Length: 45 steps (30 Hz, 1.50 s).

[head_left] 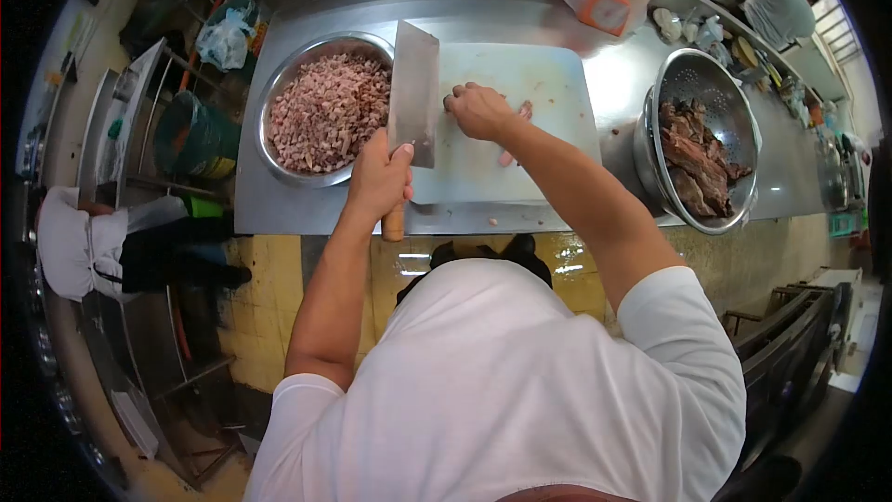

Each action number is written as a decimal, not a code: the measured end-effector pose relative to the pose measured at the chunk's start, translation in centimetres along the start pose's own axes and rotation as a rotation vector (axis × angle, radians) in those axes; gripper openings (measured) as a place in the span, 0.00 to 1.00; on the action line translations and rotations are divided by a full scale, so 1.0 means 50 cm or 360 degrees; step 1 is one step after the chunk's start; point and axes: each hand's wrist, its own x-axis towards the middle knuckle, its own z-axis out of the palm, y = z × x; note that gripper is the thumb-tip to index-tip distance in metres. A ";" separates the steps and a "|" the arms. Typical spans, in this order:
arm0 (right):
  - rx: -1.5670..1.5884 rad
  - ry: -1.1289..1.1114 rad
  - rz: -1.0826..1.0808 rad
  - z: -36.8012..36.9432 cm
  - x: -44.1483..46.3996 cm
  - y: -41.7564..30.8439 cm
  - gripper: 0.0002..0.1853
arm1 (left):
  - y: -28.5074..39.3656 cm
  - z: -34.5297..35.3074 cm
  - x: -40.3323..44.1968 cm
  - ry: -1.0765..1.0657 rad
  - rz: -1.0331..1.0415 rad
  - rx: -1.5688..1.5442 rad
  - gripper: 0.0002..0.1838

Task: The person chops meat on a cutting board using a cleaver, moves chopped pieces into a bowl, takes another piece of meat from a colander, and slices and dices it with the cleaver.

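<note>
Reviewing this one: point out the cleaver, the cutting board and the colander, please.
Cleaver (414,93): head view, middle of the blade.
Cutting board (556,79): head view, bare upper-right surface.
Colander (704,84): head view, perforated inner wall.

- An orange package (609,2) in clear plastic sat toward the back.
- A whitish plastic bag (224,41) lay near a dark green bucket (214,141).
- A person in white (82,242) stood at left.
- Yellow floor tiles (268,302) reflected light.

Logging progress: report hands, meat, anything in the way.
Left hand grips cleaver. Right hand at cutting board, grasp unclear. Chopped meat in bowl, larger pieces in colander. Scraps on board, possibly obstructing.
</note>
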 end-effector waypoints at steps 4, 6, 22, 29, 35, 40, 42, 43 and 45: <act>0.0707 0.0479 0.0378 -0.093 -0.047 0.043 0.20 | 0.021 -0.011 -0.022 0.0003 0.0004 -0.0019 0.07; 0.1624 0.0402 0.0671 -0.193 -0.128 0.034 0.24 | 0.019 -0.014 -0.031 -0.0062 0.0089 0.0017 0.08; 0.0853 0.0470 0.0648 0.017 -0.387 0.081 0.26 | -0.040 0.175 -0.019 -0.0572 0.0497 0.1045 0.10; 0.0791 0.0666 0.0382 0.013 -0.380 0.083 0.12 | 0.020 0.177 -0.052 -0.0622 0.0485 0.1287 0.10; 0.0899 0.0779 0.0380 0.050 -0.381 0.102 0.09 | 0.036 0.198 -0.051 -0.0780 0.0396 0.1446 0.09; 0.0891 0.0928 0.0383 0.062 -0.386 0.098 0.08 | -0.006 0.266 0.027 -0.0669 0.0502 0.1416 0.10; 0.0887 0.0932 0.0403 0.065 -0.391 0.098 0.08 | -0.004 0.275 0.048 -0.0675 0.0602 0.1399 0.10; 0.0892 0.0942 0.0431 0.063 -0.389 0.098 0.08 | 0.017 0.269 0.040 -0.0671 0.0606 0.1398 0.10; 0.0913 0.0952 0.0444 0.056 -0.394 0.096 0.08 | 0.054 0.245 0.005 -0.0741 0.0493 0.1440 0.10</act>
